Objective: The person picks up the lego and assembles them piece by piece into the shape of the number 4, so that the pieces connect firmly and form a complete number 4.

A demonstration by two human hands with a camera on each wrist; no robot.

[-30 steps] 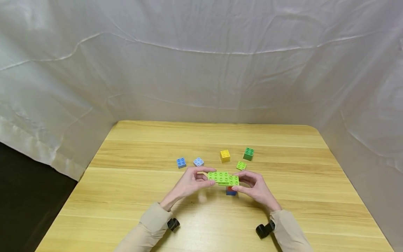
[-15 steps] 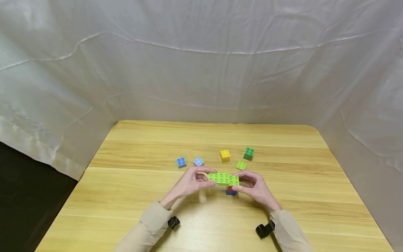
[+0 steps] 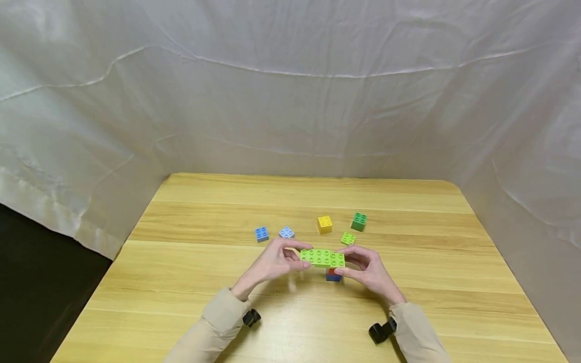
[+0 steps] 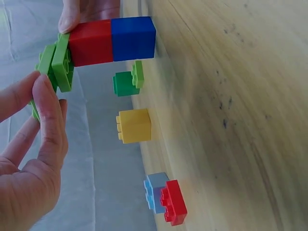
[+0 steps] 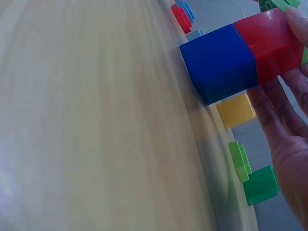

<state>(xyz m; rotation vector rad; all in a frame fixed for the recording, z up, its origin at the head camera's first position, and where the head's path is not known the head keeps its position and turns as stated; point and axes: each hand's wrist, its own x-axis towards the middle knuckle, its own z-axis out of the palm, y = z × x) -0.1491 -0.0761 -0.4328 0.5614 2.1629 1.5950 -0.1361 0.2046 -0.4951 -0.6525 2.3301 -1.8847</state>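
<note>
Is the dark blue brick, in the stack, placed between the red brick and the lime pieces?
No, the left wrist view shows the red brick between the lime pieces and the dark blue brick.

Creased pale sheeting (image 3: 290,101) as walls, wood-grain table (image 3: 190,212) with rounded far corners, dark area (image 3: 41,292) lower left

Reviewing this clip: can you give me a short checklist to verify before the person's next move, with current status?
1. Left hand pinching the upper lime brick: ok.
2. Right hand gripping the lower lime brick: ok.
3. Red block joined to the blue block: ok, no gap visible.
4. Lime bricks fully pressed together: cannot tell.
5. Blue block resting on the table: cannot tell.
6. Every loose brick visible from the head camera: not ok; the loose red brick shows only in wrist views.
</note>
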